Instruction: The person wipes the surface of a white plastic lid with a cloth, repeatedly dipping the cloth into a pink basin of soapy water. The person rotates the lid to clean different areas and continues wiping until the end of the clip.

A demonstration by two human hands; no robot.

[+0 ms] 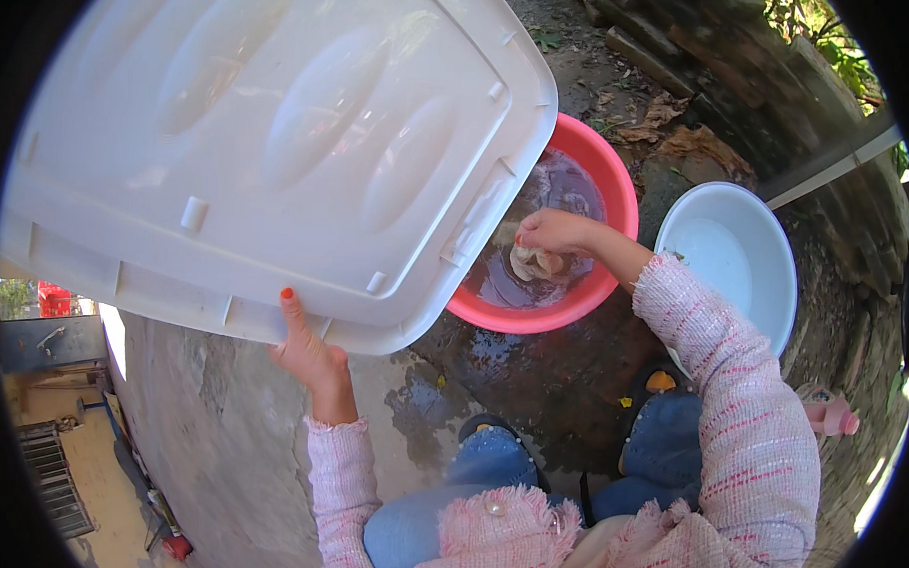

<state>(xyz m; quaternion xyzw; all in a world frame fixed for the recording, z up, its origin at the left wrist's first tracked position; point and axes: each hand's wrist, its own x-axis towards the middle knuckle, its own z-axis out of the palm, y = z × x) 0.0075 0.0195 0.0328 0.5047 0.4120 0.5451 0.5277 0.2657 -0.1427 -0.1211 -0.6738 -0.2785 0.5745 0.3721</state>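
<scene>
A large white plastic lid (337,205) tilts across the upper left, its rim gripped by my left hand (316,365) with the thumb on the near face. My right hand (554,231) pinches a wet beige cloth (534,266) over a pink plastic basin (620,177). Murky, sudsy water (571,175) fills the basin, and the cloth's lower part touches it. The lid's right corner overhangs the basin and hides its left side.
A pale blue basin (756,257) stands to the right, partly behind my right sleeve. Beyond it lies a pink bottle (829,413). Wet concrete (496,375) spreads before my feet. A stack of weathered boards (732,68) borders the upper right, near dry leaves (703,146).
</scene>
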